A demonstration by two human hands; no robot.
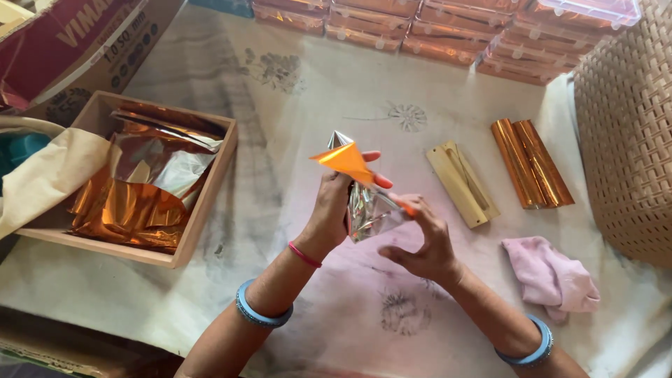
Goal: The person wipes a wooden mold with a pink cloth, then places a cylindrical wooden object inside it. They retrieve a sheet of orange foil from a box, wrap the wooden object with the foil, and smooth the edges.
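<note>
My left hand point(332, 206) grips a folded piece of shiny foil point(364, 203), silver on one side and orange on the other, its pointed orange flap point(344, 161) sticking up above my fingers. My right hand point(423, 241) pinches the lower right edge of the same foil piece with thumb and fingertips. Both hands hover above a stained white cloth point(336, 105) covering the work surface. Blue bangles sit on both wrists, and a pink band circles the left wrist.
A wooden box point(203, 210) at left holds crumpled orange and silver foil sheets point(140, 189). A small wooden mould point(462, 183), two orange foil rolls point(532, 162) and a pink rag point(553, 276) lie at right. Clear plastic boxes point(448, 28) line the far edge; a woven basket point(630, 126) stands far right.
</note>
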